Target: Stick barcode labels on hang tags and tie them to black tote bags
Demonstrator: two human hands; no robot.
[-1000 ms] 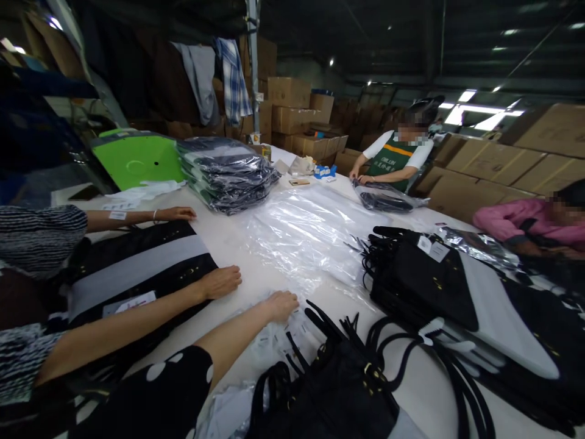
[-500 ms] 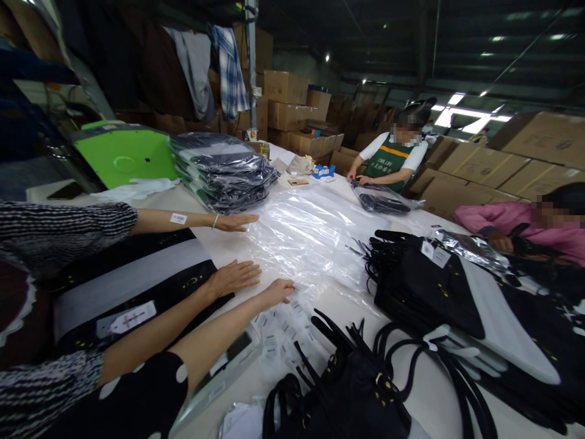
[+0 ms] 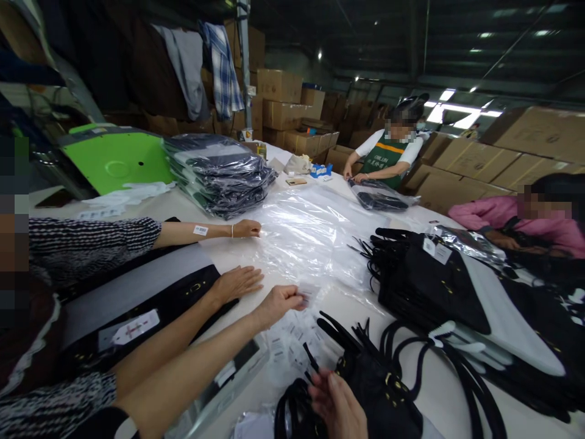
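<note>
My left hand (image 3: 278, 305), on the arm with the dark polka-dot sleeve, is closed on a small white label (image 3: 309, 294) with print on it. Just below lies a loose pile of similar labels (image 3: 287, 341). At the bottom, my right hand (image 3: 340, 405) is raised with fingers apart and slightly bent. It overlaps a black bag (image 3: 379, 390) with gold fittings and long straps; whether it touches the strap by its fingertips I cannot tell. Clear plastic bags (image 3: 315, 225) lie spread beyond my left hand.
At left, a co-worker's hands (image 3: 240, 280) reach over another black-and-grey bag (image 3: 137, 299) with a tag. Stacked black bags (image 3: 434, 280) fill the right side. Wrapped bags (image 3: 219, 174) and a green panel (image 3: 114, 158) stand behind. Two other people work across the table.
My right hand has come into view at the bottom. My left hand has lifted a label from the pile. The co-worker's far hand has closed and moved slightly right.
</note>
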